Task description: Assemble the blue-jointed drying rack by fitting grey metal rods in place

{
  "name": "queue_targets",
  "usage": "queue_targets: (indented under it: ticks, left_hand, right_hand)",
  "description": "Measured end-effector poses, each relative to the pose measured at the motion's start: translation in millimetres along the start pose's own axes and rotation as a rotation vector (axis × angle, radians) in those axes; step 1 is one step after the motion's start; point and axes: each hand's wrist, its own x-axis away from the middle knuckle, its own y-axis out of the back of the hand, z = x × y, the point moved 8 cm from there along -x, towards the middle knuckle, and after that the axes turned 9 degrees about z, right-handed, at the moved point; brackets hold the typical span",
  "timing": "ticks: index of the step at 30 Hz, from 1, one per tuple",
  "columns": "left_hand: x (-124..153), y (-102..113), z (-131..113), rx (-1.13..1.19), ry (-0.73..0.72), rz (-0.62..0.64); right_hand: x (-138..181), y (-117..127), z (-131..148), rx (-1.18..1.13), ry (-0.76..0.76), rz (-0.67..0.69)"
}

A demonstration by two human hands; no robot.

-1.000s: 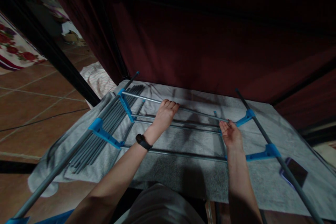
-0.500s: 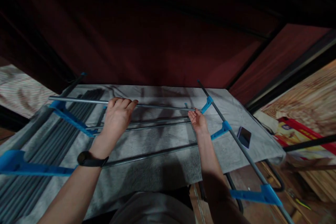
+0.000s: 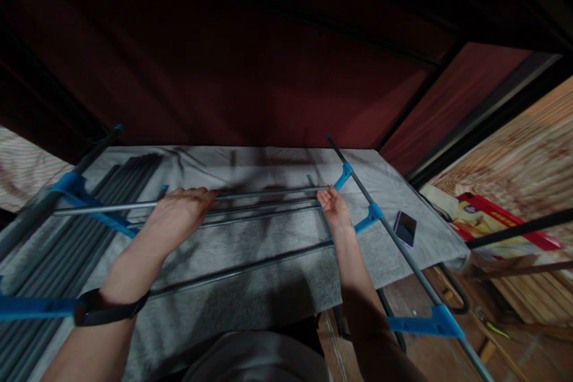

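- Grey tube (image 3: 268, 193) spans the view over the cloth-covered tabletop (image 3: 277, 236), its left end out near 9 o'clock, its right end just off centre toward 4 o'clock
- Left hand (image 3: 183, 209), between 8 and 9 o'clock, is closed over the tube from above, back of the hand up, knuckles bent, fingertips mostly hidden
- Left forearm comes in between 7 and 8 o'clock, a black band (image 3: 114, 308) around the wrist, the hand angled toward 2 o'clock
- Right hand (image 3: 331, 200), at 4 o'clock, is turned palm up, fingers lightly curled toward 11 o'clock, narrowed on the tube's right end; its forearm enters from 5 o'clock
- Blue bracket (image 3: 344, 176) sits just beside the right hand, at its 1 o'clock
- Tube bundle (image 3: 76, 250) lies between 8 and 9 o'clock, beyond the left hand
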Motion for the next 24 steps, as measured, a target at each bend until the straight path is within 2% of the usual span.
queue_targets:
  ticks: [2, 4, 9, 11, 13, 18, 24]
  left_hand:
    - [5, 1, 8, 0.006, 0.055, -0.002]
    - [11, 7, 13, 0.003, 0.105, -0.052]
    - [11, 15, 5, 0.027, 0.125, -0.123]
    - [7, 13, 1, 0.025, 0.131, -0.121]
    - [3, 11, -2, 0.016, 0.124, -0.117]
    - [1, 7, -1, 0.021, 0.121, -0.116]
    - [1, 5, -1, 0.044, 0.111, -0.122]
  right_hand:
    - [3, 1, 2, 0.126, 0.005, 0.006]
    - [6, 6, 10, 0.301, 0.073, -0.028]
    - [25, 19, 59, 0.73, 0.53, -0.363]
    - [30, 18, 72, 0.835, 0.638, -0.433]
    - [27, 15, 78, 0.869, 0.663, -0.398]
    - [8, 4, 81, 0.806, 0.634, -0.145]
    - [3, 3, 83, 0.808, 0.569, -0.154]
